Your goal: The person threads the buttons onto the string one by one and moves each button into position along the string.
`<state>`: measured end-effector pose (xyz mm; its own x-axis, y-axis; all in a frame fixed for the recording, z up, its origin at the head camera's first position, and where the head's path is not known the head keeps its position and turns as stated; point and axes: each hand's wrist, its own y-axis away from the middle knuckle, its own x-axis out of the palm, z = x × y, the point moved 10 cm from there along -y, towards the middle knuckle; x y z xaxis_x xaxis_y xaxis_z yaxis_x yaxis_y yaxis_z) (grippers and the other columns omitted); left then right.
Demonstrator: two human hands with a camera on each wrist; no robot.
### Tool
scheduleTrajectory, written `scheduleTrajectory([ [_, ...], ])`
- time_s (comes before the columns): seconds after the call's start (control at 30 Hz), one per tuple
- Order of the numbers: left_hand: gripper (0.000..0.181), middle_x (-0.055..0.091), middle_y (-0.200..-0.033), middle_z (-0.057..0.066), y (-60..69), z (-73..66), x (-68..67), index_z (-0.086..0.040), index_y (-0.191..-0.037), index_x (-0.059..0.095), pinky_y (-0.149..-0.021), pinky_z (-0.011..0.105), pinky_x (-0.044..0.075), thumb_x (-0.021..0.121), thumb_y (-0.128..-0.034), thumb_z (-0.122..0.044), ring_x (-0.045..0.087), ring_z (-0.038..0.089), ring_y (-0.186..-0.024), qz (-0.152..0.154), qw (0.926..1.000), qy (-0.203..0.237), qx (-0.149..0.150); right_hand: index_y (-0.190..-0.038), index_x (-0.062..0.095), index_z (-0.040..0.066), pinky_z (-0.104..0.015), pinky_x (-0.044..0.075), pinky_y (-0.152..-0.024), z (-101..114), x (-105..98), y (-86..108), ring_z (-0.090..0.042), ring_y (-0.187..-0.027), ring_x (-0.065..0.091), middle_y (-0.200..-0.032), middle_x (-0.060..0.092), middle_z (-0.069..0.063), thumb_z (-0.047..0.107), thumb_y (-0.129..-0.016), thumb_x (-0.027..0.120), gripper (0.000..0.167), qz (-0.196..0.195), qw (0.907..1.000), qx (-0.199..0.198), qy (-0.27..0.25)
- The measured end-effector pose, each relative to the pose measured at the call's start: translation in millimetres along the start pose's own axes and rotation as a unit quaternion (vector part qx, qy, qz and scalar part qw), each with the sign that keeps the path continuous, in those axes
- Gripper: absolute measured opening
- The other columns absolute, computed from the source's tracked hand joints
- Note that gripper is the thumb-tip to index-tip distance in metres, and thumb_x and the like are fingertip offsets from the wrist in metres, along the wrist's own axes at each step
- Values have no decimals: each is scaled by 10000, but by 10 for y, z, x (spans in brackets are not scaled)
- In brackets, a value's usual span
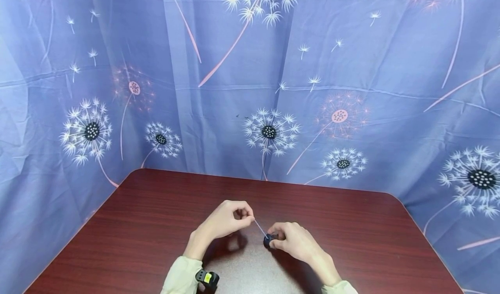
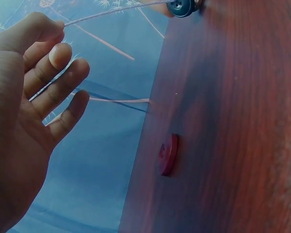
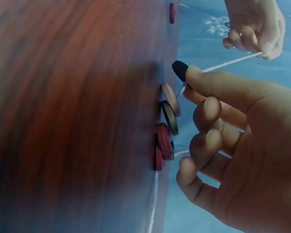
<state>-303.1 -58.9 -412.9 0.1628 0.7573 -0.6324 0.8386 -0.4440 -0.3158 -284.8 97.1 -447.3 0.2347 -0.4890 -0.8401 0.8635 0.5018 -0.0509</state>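
My left hand (image 1: 224,220) pinches the end of a thin white string (image 3: 233,61) between thumb and index finger, its other fingers loosely bent. From there the string runs taut down to a dark button (image 3: 180,70), which my right hand (image 1: 294,242) pinches by the edge. In the right wrist view, the string continues past this button to a beige button (image 3: 170,99), a dark olive button (image 3: 169,118) and red buttons (image 3: 164,141) leaning together on the tabletop. A separate red button (image 2: 169,154) lies below my left hand.
The reddish-brown wooden table (image 1: 164,198) has rounded far corners. A blue curtain with dandelion prints (image 1: 234,111) hangs behind and beside it. The string's tail (image 3: 153,201) trails along the tabletop. A black device (image 1: 208,279) is worn at my left wrist.
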Motion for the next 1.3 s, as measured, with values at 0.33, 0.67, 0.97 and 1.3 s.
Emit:
scheduleTrajectory([
  [0.33,38,598,-760,-158,-2,18,5,-288,-850,686,-665,215,504,699,-886,-285,583,15,-738,18,10000,18,-87,-1036,730,190,-238,367,-503,-12,10,23,0,-562,460,-673,573,136,235,-840,768,205,55,9999,49,115],
  [0.67,34,596,-765,-162,-7,9,14,-296,-861,690,-683,214,506,694,-889,-277,581,10,-733,3,10000,13,-18,-1040,725,202,-244,357,-496,-19,18,35,-1,-549,454,-656,568,144,237,-836,767,211,97,9998,124,129],
  [0.97,48,587,-762,-177,8,33,23,-323,-867,686,-695,217,500,695,-900,-290,583,22,-760,38,9999,-25,-110,-1077,719,176,-239,425,-572,12,-86,12,34,-604,559,-717,677,149,225,-891,713,192,-211,9998,58,-18],
  [1.3,35,597,-756,-172,-13,1,38,-307,-874,691,-690,212,504,695,-903,-288,576,4,-722,51,10000,-66,17,-1117,706,157,-207,450,-567,135,-199,5,-41,-601,634,-781,690,89,225,-927,696,202,-796,9947,-289,-588],
])
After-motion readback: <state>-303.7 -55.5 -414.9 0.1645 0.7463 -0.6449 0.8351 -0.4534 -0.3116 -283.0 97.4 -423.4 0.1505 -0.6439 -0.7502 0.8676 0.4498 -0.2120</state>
